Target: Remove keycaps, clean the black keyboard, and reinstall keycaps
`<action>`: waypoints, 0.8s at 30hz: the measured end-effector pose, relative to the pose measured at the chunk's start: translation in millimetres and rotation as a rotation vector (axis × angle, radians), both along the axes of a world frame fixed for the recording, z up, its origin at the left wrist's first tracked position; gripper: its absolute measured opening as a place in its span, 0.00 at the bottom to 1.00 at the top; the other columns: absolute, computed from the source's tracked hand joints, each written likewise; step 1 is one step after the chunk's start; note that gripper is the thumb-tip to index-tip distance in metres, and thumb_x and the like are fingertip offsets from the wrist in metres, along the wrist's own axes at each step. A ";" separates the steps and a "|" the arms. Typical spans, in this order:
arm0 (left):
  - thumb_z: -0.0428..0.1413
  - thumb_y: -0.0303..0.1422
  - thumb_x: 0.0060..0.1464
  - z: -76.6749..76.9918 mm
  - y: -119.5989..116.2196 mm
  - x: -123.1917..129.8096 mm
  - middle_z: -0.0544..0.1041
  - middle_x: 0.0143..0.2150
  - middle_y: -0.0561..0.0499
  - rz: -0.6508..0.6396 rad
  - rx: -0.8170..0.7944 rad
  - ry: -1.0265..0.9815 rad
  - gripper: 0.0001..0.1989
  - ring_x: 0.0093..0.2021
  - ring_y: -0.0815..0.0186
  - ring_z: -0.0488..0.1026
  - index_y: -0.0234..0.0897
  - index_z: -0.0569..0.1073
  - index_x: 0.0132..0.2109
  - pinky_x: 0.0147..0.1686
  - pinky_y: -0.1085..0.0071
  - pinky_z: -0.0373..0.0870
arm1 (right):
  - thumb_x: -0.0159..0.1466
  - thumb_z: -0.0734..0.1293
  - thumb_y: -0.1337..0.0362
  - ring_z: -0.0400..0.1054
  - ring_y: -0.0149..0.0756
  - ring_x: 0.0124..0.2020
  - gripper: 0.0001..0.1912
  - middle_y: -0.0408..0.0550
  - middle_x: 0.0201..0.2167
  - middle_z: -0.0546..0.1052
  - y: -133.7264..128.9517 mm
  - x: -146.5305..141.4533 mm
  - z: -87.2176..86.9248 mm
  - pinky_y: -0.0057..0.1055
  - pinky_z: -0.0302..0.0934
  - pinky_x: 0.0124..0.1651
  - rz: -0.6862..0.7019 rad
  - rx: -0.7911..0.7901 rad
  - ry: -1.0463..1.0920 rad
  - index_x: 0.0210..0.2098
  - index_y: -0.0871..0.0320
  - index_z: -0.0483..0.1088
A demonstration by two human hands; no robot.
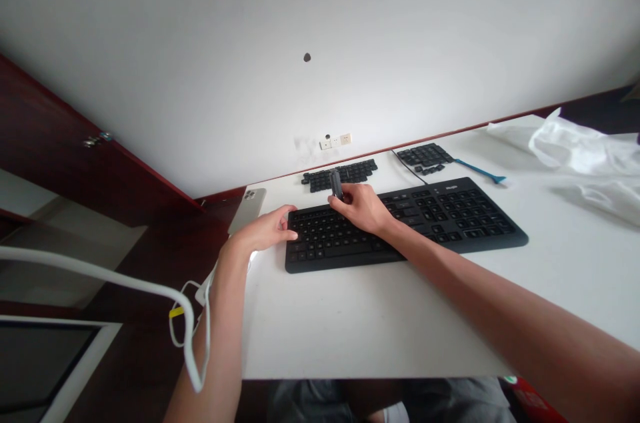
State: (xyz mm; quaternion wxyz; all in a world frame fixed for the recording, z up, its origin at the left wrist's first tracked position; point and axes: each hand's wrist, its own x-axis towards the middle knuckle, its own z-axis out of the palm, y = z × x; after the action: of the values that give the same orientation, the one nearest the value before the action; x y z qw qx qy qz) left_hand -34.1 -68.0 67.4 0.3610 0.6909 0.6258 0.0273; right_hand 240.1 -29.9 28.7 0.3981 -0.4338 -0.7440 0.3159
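Note:
A black full-size keyboard (405,229) lies on the white desk (370,323), and some of its keys are missing at the upper right. My right hand (361,207) is above the keyboard's top middle, shut on a dark grey stick-shaped tool (336,184) that stands upright. My left hand (267,228) rests at the keyboard's left end, its fingers apart and holding nothing. Behind the keyboard lie two groups of black keycaps (340,176) (425,157). A blue pry tool (480,171) lies to the right of the farther group.
A silver smartphone (247,209) lies face down at the desk's left corner. White plastic sheeting (575,153) is heaped at the right. A black cable (410,166) runs behind the keyboard. A white cable (100,274) hangs across the left foreground, and a wall socket (336,141) sits above the desk.

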 end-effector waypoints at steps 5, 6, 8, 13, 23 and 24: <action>0.62 0.45 0.56 0.0 5.1 -1.5 0.72 0.38 0.54 -0.041 0.005 0.084 0.38 0.36 0.60 0.71 0.41 0.63 0.70 0.37 0.68 0.64 | 0.65 0.66 0.55 0.51 0.28 0.24 0.20 0.37 0.19 0.60 0.1 -0.8 -0.7 0.32 0.45 0.30 -0.006 -0.003 0.011 0.22 0.56 0.56; 0.61 0.45 0.56 1.0 5.7 -0.8 0.72 0.37 0.54 -0.048 0.004 0.105 0.38 0.36 0.60 0.71 0.41 0.62 0.70 0.36 0.68 0.63 | 0.64 0.66 0.55 0.51 0.28 0.24 0.20 0.37 0.19 0.60 0.1 -1.0 -0.7 0.32 0.45 0.30 -0.008 -0.005 0.013 0.22 0.56 0.56; 0.61 0.44 0.56 4.4 6.4 1.8 0.73 0.36 0.54 -0.057 -0.010 0.136 0.39 0.36 0.60 0.71 0.40 0.62 0.71 0.36 0.68 0.63 | 0.64 0.66 0.55 0.51 0.28 0.24 0.20 0.37 0.19 0.60 0.1 -1.1 -0.4 0.32 0.45 0.30 -0.009 -0.011 0.013 0.22 0.56 0.56; 0.61 0.44 0.56 12.8 6.5 8.1 0.73 0.33 0.56 -0.050 -0.048 0.165 0.41 0.35 0.59 0.71 0.39 0.60 0.73 0.36 0.68 0.63 | 0.65 0.66 0.54 0.51 0.28 0.24 0.20 0.37 0.19 0.60 -0.2 -0.8 -0.7 0.32 0.44 0.30 -0.005 -0.007 0.013 0.23 0.56 0.57; 0.61 0.44 0.56 17.0 8.0 11.1 0.72 0.32 0.56 -0.070 -0.049 0.215 0.40 0.35 0.59 0.71 0.39 0.61 0.72 0.39 0.68 0.64 | 0.65 0.66 0.54 0.51 0.29 0.24 0.21 0.37 0.19 0.59 0.5 0.5 -2.5 0.32 0.44 0.29 -0.013 0.002 0.017 0.22 0.56 0.56; 0.61 0.44 0.56 16.7 7.9 10.5 0.72 0.32 0.56 -0.070 -0.048 0.210 0.39 0.35 0.59 0.71 0.40 0.61 0.71 0.39 0.68 0.64 | 0.65 0.66 0.54 0.51 0.29 0.24 0.21 0.37 0.19 0.59 0.4 0.6 -2.4 0.32 0.44 0.29 -0.014 0.000 0.019 0.22 0.56 0.56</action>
State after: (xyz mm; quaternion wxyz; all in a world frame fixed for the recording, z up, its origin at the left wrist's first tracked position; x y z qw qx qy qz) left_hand -23.6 -60.1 84.1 0.3105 0.7025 0.6362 -0.0731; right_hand 240.8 -29.5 26.2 0.4074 -0.4360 -0.7371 0.3173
